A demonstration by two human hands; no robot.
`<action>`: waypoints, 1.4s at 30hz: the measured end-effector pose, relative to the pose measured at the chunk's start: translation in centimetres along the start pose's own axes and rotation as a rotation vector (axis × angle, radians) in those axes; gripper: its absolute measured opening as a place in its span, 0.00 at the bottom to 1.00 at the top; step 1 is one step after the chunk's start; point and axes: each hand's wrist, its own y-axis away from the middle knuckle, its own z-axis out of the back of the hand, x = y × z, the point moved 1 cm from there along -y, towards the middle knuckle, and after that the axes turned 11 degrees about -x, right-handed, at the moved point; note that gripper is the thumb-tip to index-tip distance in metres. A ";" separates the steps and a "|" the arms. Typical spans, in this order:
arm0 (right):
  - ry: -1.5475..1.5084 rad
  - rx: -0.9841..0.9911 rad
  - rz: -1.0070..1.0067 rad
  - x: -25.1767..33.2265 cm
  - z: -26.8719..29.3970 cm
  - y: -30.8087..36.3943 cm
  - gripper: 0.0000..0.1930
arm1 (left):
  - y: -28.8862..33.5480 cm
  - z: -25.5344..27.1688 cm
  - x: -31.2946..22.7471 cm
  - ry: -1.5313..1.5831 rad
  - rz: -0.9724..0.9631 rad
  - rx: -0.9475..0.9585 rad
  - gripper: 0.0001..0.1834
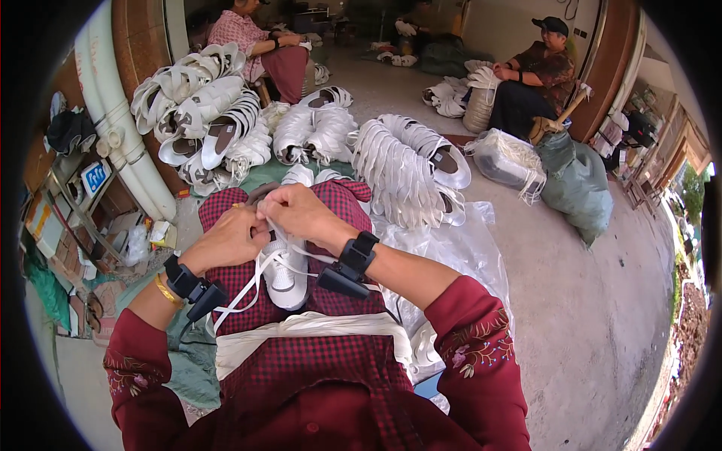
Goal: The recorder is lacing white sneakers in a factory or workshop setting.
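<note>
A white sneaker (288,279) rests on my lap over the red-and-black checked apron, its toe pointing toward me. Loose white shoelace (239,304) ends trail from it on both sides. Above the shoe's upper part, my left hand (237,237) and my right hand (302,214) meet, both with fingers pinched together. White lace runs from between the fingers to the shoe; the fingertips partly cover the eyelets and the collar. A bundle of white laces (308,328) lies across my lap, nearer my body.
Stacked white shoes (395,173) stand ahead of my knees, with more piles (207,113) to the left. Clear plastic sheeting (466,263) covers floor at right. Beyond sit a lace-filled clear bag (511,161) and a green sack (575,184). Two seated people work farther back.
</note>
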 end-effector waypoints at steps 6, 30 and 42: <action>-0.573 0.103 -0.152 -1.2 1.3 1.0 0.15 | 3.0 1.2 -3.4 0.786 0.151 -0.254 0.10; -0.083 0.255 0.141 -0.5 1.6 0.1 0.21 | 3.0 -3.2 -1.4 0.486 -0.083 -0.556 0.04; -0.133 0.214 0.146 -1.4 1.6 0.1 0.16 | 2.6 -2.6 -0.7 0.496 0.032 -0.510 0.07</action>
